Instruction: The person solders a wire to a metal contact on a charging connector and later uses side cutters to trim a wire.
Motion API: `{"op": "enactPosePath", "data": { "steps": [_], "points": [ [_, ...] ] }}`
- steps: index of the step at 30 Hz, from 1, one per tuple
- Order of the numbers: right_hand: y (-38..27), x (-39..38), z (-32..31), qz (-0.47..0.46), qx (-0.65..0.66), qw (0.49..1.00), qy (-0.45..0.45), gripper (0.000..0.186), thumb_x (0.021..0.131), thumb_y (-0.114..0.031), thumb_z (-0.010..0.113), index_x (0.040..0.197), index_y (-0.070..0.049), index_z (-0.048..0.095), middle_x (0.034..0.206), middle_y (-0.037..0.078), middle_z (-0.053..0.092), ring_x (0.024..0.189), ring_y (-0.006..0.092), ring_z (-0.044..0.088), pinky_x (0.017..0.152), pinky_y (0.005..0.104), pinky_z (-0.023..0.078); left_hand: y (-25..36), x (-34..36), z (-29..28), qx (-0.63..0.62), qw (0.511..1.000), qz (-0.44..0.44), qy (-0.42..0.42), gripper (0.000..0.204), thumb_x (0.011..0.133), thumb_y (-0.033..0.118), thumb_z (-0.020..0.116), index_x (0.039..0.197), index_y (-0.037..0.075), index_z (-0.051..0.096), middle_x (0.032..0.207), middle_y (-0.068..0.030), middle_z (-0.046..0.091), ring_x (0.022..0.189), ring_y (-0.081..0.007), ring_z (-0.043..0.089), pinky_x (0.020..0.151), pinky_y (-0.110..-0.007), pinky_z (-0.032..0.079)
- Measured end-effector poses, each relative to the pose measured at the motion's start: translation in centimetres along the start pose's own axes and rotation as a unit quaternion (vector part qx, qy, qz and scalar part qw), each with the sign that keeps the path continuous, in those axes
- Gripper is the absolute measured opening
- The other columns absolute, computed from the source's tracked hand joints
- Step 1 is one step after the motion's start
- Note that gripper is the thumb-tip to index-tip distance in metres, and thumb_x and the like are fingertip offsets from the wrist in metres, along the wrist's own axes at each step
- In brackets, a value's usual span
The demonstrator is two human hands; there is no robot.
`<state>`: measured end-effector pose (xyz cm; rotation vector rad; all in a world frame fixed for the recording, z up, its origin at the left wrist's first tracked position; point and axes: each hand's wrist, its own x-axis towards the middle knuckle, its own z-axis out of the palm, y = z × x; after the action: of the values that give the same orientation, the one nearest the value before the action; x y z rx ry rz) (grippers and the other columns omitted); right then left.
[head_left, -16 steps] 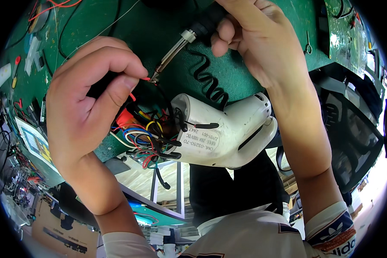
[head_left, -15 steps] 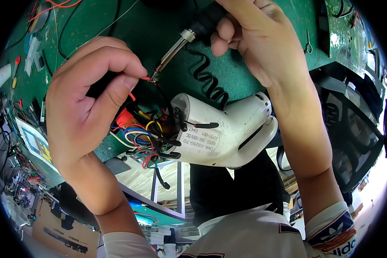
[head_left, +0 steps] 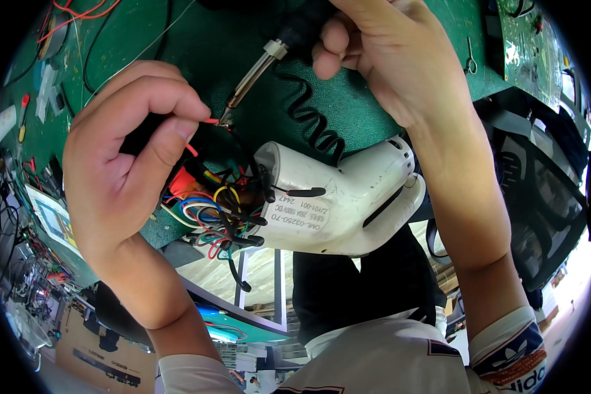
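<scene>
Housing (head_left: 308, 177) trails wires (head_left: 226, 213); left fingers (head_left: 180, 102) pinch red wire (head_left: 209, 121), right fingers (head_left: 335, 36) soldering iron (head_left: 261, 65).

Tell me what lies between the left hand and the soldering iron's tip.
In the head view, a short stretch of red wire lies there, leading from the left hand toward the tip of the soldering iron.

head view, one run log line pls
left grip: red wire | right grip: soldering iron | tip: at wire end | white housing: wires bunched at left end
</scene>
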<state>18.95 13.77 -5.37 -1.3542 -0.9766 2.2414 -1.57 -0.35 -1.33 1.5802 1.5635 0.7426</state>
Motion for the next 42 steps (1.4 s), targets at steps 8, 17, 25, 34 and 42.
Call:
{"op": "enactPosePath", "data": {
  "steps": [8,17,25,34,42],
  "points": [
    [0.0,0.1,0.0,0.004,0.002,1.000,0.005,0.050,0.095,-0.038,0.068,0.062,-0.001,0.060,0.055,0.008,0.058,0.044,0.0183,0.059,0.043,0.0276,0.048,0.1,-0.1,-0.1,-0.005,1.000,-0.008,-0.004,0.009,0.085,0.000,0.065,0.090,-0.004,0.059,0.092,-0.0127,0.057,0.090,-0.0241,0.053,0.083,-0.033,0.043],
    [-0.2,-0.5,0.1,-0.048,-0.023,0.999,-0.004,0.048,0.096,-0.036,0.067,0.062,-0.003,0.060,0.054,0.006,0.057,0.044,0.0157,0.057,0.043,0.0263,0.046,-0.1,0.1,-0.1,-0.012,1.000,0.002,-0.013,0.008,0.085,-0.001,0.065,0.091,-0.004,0.060,0.092,-0.0131,0.057,0.090,-0.0247,0.053,0.083,-0.034,0.042],
    [0.2,-3.1,-1.7,-0.103,0.109,0.989,0.010,0.041,0.101,-0.038,0.057,0.085,0.000,0.062,0.063,0.007,0.060,0.047,0.0162,0.056,0.045,0.0274,0.046,-0.1,0.3,0.2,-0.006,1.000,0.011,-0.002,0.009,0.084,0.001,0.067,0.089,-0.004,0.061,0.088,-0.0120,0.058,0.088,-0.0243,0.054,0.081,-0.034,0.043],
    [1.6,-3.9,-5.9,-0.262,0.110,0.947,-0.148,0.044,0.110,-0.032,0.030,0.119,0.004,0.053,0.077,0.005,0.059,0.063,0.0147,0.053,0.063,0.0270,0.042,0.2,0.2,0.0,0.013,1.000,-0.009,0.008,0.007,0.080,0.000,0.065,0.085,-0.003,0.061,0.085,-0.0111,0.059,0.084,-0.0240,0.056,0.077,-0.033,0.044],
    [1.6,-4.2,-7.1,-0.267,0.134,0.948,-0.113,0.040,0.109,-0.030,0.037,0.120,0.006,0.053,0.079,0.008,0.058,0.068,0.0215,0.058,0.066,0.0327,0.048,0.3,0.4,-0.3,0.017,1.000,-0.013,-0.010,0.008,0.076,-0.001,0.062,0.083,-0.002,0.059,0.082,-0.0103,0.058,0.081,-0.0238,0.055,0.075,-0.033,0.044]
  ]
}}
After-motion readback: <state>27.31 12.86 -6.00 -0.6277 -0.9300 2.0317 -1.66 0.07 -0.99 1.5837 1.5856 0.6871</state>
